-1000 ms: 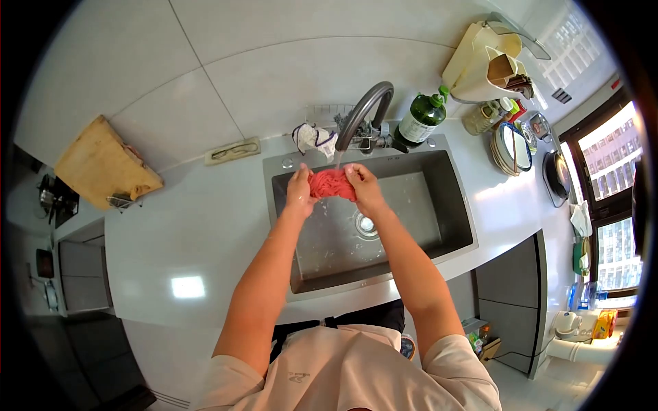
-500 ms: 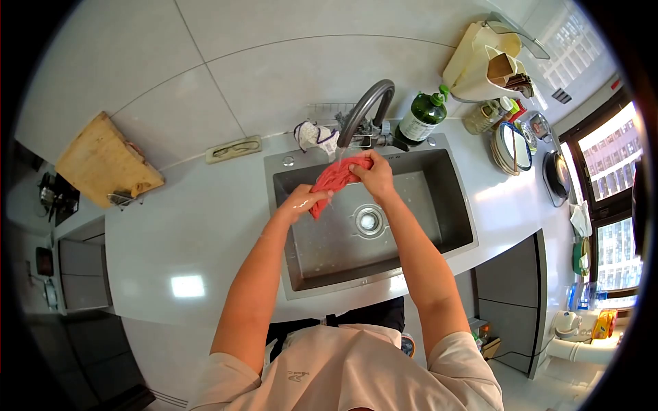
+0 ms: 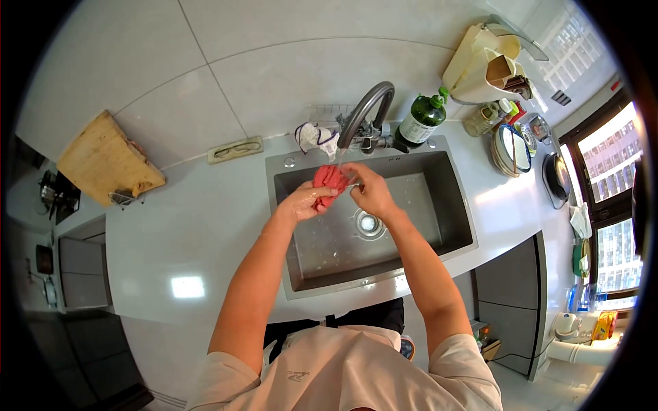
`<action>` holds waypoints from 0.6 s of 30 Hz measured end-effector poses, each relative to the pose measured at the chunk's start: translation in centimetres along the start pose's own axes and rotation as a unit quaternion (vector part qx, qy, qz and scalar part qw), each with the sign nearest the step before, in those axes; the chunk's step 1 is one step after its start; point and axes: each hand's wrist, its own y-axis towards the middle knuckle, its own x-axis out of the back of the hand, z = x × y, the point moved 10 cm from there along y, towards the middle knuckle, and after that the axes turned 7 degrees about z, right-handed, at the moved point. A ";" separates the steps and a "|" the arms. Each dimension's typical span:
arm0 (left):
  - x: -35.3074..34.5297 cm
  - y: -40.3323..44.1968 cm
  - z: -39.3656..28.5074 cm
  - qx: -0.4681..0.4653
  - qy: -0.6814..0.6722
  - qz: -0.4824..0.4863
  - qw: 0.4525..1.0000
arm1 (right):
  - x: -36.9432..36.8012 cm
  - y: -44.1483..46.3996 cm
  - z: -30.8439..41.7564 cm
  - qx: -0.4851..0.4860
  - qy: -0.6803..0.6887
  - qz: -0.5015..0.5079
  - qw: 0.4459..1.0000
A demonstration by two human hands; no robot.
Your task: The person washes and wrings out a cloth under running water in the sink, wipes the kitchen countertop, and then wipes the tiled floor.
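Red cloth is now bunching up instead of stretching diagonally, left hand wrapping it snugly, right hand half-curling at its edge, grip unclear, both holding it below the faucet, over the sink, likely so runoff is draining.

The sink is set into the countertop, its drain in the basin's floor. The faucet rises behind the far edge, with the rag to its left and the pump bottle to its right. Below the spout, over the basin's far left part, the cloth lies in the left hand, the right hand just right. The cutting board stands far left; the stack of dishes sits right of the sink.
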 end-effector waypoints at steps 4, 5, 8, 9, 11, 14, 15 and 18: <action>-2.4 -0.5 -0.9 0.014 0.036 0.063 0.997 | -0.7 -0.8 3.7 0.145 -0.263 -0.036 0.953; -3.3 -0.6 -1.1 0.019 0.058 0.081 0.995 | -1.0 -0.8 3.9 0.142 -0.261 -0.038 0.954; -2.8 0.5 -0.1 0.083 0.250 0.064 0.962 | -2.3 0.6 0.4 0.016 -0.303 0.068 0.950; -2.6 0.9 -1.6 0.002 0.375 0.030 0.927 | -2.1 0.8 -0.1 -0.004 -0.328 0.069 0.942; -3.6 0.7 -4.1 -0.158 0.594 -0.040 0.787 | -1.8 1.4 -1.0 -0.042 -0.375 0.070 0.923; -4.1 -0.6 -6.0 -0.111 0.711 -0.194 0.667 | -1.9 2.0 -3.1 -0.174 -0.314 0.087 0.930; -4.4 -1.0 -6.3 -0.129 0.711 -0.204 0.660 | -2.4 2.5 -4.4 -0.183 -0.286 0.114 0.934; -4.2 -1.2 -6.3 -0.171 0.679 -0.202 0.685 | -3.3 2.9 -7.1 -0.170 -0.218 0.145 0.950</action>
